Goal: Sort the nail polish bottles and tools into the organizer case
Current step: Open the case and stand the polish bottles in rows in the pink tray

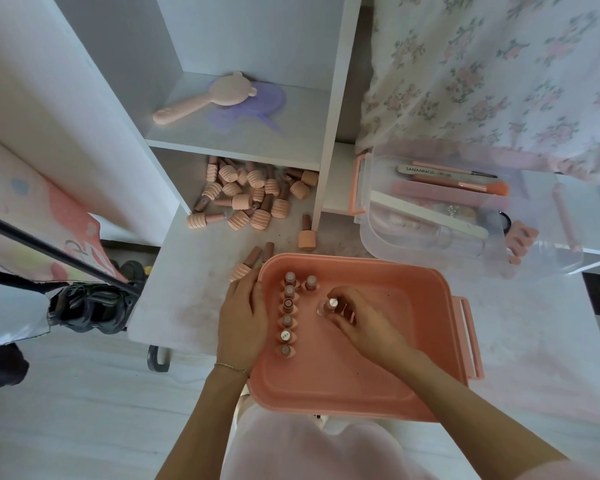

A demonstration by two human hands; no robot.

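Note:
A pink organizer case (413,341) lies open in front of me on the white surface. Several nail polish bottles (288,320) stand upright in a column along its left side, with one more (311,282) beside the top of the column. My right hand (361,320) is inside the case, fingers closed on a nail polish bottle (332,303) standing on the case floor. My left hand (243,317) rests on the case's left rim, fingers curled over the edge. A pile of pink-capped bottles (250,195) lies on the shelf floor beyond. Two loose bottles (253,261) lie by the case's top-left corner.
One bottle (306,233) stands alone near the shelf upright. A clear tray with pink handles (430,209) at the right holds brushes, a nail file and toe separators. A pink hand mirror (205,98) lies on the upper shelf. Floral fabric hangs at top right; shoes sit at left.

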